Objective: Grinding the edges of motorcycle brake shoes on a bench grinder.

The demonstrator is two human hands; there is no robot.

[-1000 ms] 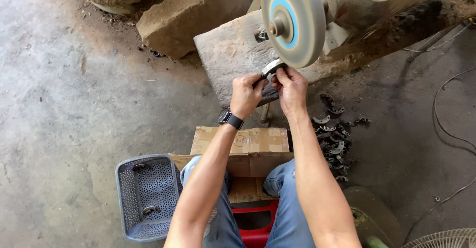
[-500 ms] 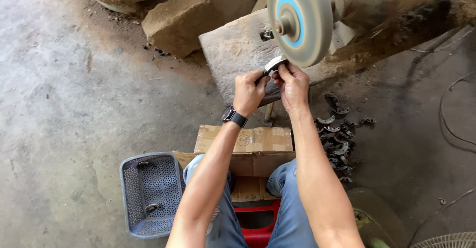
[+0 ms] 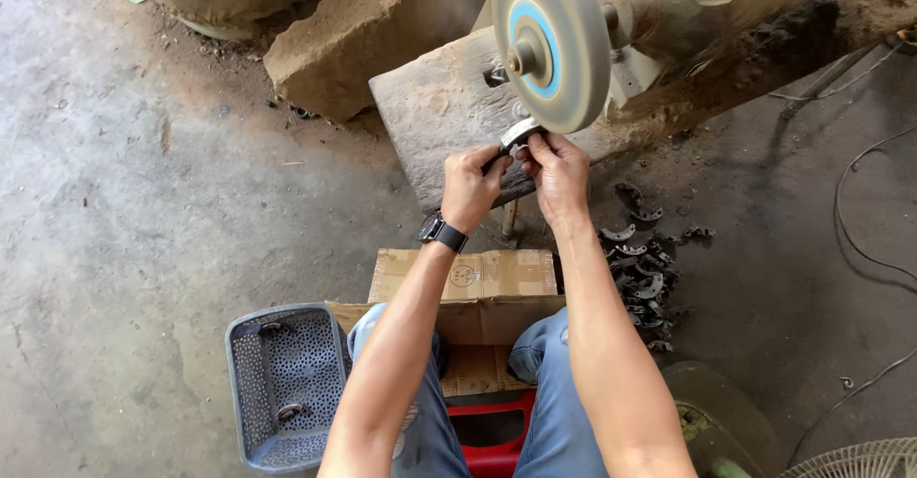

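Note:
My left hand and my right hand both grip a small curved metal piece and hold it against the lower rim of a grey buffing wheel with a blue ring near its hub. The wheel sits on the shaft of a dusty motor mounted on a worn wooden block. A black watch is on my left wrist. Most of the metal piece is hidden by my fingers.
A pile of curved metal pieces lies on the floor to the right. A cardboard box sits between my knees above a red stool. A grey perforated plastic basket holding a few pieces stands at the left. Cables run along the right.
Both hands have kept the metal piece at the wheel's lower rim, shifting it slightly. The camera view has drifted a little.

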